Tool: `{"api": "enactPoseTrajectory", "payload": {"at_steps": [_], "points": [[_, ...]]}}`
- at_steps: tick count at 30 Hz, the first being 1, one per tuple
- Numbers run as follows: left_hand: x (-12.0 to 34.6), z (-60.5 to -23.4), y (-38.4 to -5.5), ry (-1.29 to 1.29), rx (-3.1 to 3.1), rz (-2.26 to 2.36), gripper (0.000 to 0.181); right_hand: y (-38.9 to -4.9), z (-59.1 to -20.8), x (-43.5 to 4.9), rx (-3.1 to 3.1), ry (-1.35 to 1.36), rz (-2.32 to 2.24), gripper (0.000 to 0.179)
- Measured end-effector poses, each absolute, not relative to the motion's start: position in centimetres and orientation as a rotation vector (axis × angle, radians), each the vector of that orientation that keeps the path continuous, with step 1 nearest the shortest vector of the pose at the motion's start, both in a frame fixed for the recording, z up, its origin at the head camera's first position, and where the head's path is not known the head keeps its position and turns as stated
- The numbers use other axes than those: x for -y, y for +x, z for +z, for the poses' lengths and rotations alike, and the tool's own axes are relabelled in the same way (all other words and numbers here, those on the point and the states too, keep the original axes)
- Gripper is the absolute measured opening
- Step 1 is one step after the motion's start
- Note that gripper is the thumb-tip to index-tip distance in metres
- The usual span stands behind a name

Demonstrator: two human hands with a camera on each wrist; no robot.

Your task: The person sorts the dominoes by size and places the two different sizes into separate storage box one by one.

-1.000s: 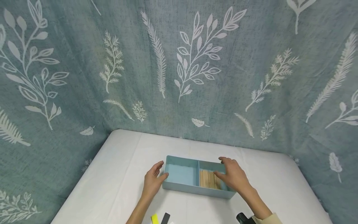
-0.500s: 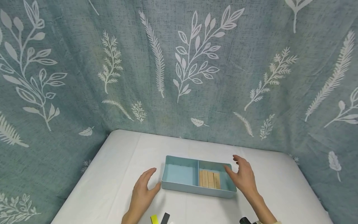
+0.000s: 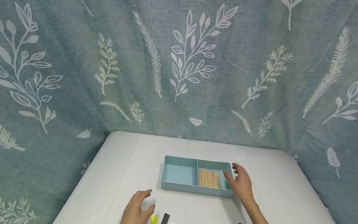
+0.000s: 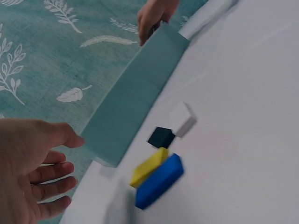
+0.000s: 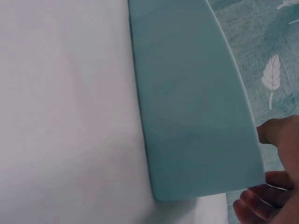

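Note:
A light teal box (image 3: 193, 189) with a divider stands on the white table. Several wooden blocks (image 3: 209, 179) lie side by side in its right compartment; the left compartment holds nothing. My left hand (image 3: 135, 208) is off the box's near left side, its thumb and fingers spread around nothing. Near it lie a yellow block (image 3: 154, 219) and a black block (image 3: 165, 218). My right hand (image 3: 242, 184) is at the box's right end, fingers loosely bent, thumb over the rim. From the right wrist view, the thumb and fingertips are right at the box's edge.
In the left wrist view, a blue block (image 4: 160, 182) lies against the yellow one, and a white block (image 4: 184, 122) sits beside the black one. Patterned teal fabric (image 3: 179, 68) hangs behind the table (image 3: 151, 146) and at its sides.
My left hand has left the box's left end and come nearer, toward the small blocks. My right hand has drawn back from over the right compartment to the box's right end.

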State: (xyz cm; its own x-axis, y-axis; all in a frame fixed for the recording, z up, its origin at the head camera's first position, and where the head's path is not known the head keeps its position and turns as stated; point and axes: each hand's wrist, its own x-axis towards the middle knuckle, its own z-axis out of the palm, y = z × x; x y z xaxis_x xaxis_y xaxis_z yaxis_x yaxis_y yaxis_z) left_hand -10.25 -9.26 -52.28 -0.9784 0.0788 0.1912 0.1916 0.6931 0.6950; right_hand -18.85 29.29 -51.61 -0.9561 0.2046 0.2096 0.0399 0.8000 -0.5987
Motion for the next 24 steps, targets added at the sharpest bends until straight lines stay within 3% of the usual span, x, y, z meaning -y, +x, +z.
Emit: {"api": "enactPoseTrajectory", "payload": {"at_steps": [11,24], "points": [[9.1,-56.3,-8.5,-0.893,2.744,-1.152,0.064,-19.1,-52.8,-29.1,2.768,-0.260,1.024,0.060],[8.4,-57.2,-10.0,-1.454,2.512,-0.825,0.052,-19.5,-53.2,-29.8,2.808,-0.315,1.164,0.057]]}}
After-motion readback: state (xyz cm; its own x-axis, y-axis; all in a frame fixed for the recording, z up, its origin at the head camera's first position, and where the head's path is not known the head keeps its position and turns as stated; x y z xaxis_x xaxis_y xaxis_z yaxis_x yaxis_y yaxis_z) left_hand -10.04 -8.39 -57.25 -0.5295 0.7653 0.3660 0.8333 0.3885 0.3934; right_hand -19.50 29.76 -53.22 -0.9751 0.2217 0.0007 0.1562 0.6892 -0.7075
